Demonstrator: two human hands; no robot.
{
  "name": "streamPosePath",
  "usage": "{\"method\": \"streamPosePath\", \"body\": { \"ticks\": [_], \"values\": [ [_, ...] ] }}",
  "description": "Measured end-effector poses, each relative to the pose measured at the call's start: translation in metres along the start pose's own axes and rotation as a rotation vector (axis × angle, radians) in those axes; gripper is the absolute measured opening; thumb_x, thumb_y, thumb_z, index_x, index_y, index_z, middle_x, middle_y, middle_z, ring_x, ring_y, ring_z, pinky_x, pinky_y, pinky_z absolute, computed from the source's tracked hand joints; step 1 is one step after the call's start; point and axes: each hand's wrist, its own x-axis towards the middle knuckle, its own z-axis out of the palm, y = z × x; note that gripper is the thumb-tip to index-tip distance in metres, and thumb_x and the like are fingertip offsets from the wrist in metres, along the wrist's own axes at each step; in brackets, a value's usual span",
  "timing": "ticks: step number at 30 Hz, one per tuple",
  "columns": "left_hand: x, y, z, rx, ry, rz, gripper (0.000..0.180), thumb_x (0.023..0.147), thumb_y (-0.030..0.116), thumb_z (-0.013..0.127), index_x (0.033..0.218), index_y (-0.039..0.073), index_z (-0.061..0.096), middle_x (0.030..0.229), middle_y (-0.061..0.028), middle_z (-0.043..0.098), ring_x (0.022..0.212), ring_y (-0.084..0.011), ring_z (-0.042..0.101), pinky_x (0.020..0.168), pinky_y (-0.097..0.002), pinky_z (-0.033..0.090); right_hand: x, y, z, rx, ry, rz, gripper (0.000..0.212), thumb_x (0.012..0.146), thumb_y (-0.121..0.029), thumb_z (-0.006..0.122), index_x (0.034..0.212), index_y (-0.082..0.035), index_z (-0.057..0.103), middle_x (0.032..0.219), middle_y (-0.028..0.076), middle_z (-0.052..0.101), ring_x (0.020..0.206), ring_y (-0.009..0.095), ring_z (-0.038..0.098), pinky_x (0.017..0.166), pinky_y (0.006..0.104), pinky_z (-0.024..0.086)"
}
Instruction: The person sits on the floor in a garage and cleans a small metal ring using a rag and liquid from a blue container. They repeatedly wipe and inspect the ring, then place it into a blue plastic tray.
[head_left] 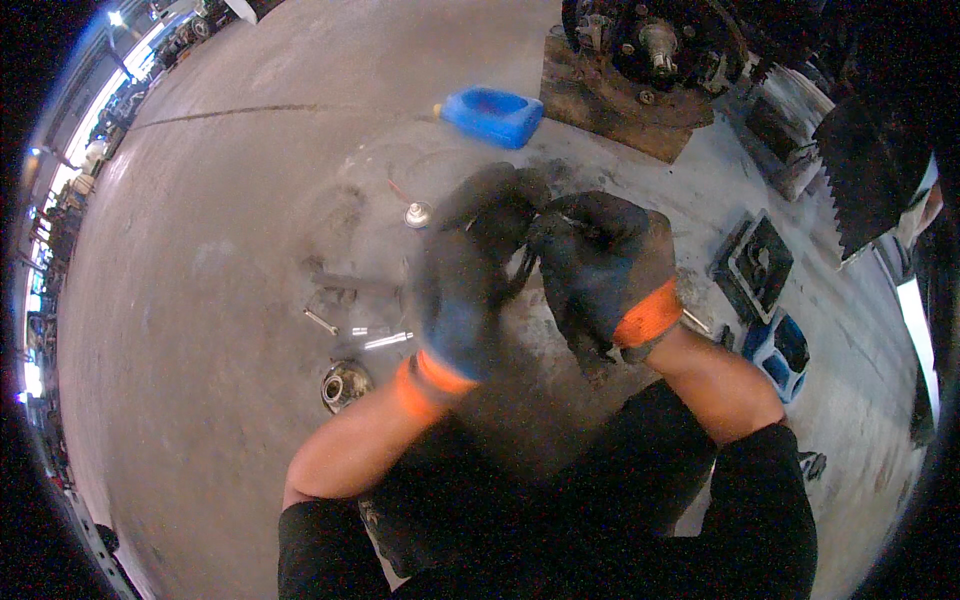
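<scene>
Both my hands wear dark blue-black gloves with orange cuffs and meet in front of me above the floor. My left hand [462, 265] is smeared by motion, its fingers curled in toward the other hand; what they hold is hidden. My right hand [608, 258] is closed, fingertips against the left ones. Below it hangs a dark, limp, cloth-like piece [583, 330], which seems to come out of its grip. Past the hands lies a blue plastic jug [495, 118] with a yellow cap. A small round metal part [416, 214] rests left of my left hand.
On the floor at left are a wrench [321, 321], a shiny socket extension [388, 341] and a round metal part with a hole [345, 386]. A greasy wheel hub [658, 48] stands over a brown board [625, 115] ahead. Rightward sit a black tray [757, 268] and a cut-open blue container [780, 358].
</scene>
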Motion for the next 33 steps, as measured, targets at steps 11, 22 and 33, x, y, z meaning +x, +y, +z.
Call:
{"method": "streamPosePath", "body": {
  "ticks": [11,22,33],
  "values": [
    [0.007,0.016,-0.009,0.149,-0.197,-0.308,0.079,0.091,0.061,0.06,0.145,0.005,0.045,0.142,-0.0118,0.055,0.128,-0.0275,0.055,0.099,-0.0409,0.05,0.004,-0.024,-0.018,-0.148,-0.035,-0.102,0.015,0.085,-0.014,0.069,0.095,-0.003,0.073,0.088,0.018,0.071,0.08,0.033,0.07,0.07,0.0386,0.054],
    [0.015,0.031,-0.023,0.413,-0.162,-0.287,0.062,0.098,0.049,0.056,0.135,0.0,0.054,0.126,-0.0153,0.065,0.11,-0.0273,0.066,0.095,-0.0433,0.053,0.015,-0.031,-0.024,-0.044,-0.266,-0.005,0.02,0.089,-0.015,0.062,0.105,-0.005,0.07,0.083,0.015,0.07,0.073,0.027,0.069,0.067,0.0375,0.054],
    [0.009,-0.03,-0.017,0.229,-0.092,0.215,0.051,0.101,0.039,0.053,0.139,0.005,0.048,0.137,-0.0201,0.057,0.129,-0.0357,0.054,0.11,-0.0483,0.042,0.012,0.039,0.005,0.402,-0.312,0.162,0.023,0.091,-0.012,0.067,0.112,-0.003,0.066,0.092,0.006,0.07,0.084,0.014,0.065,0.075,0.0312,0.055]
  ]
}}
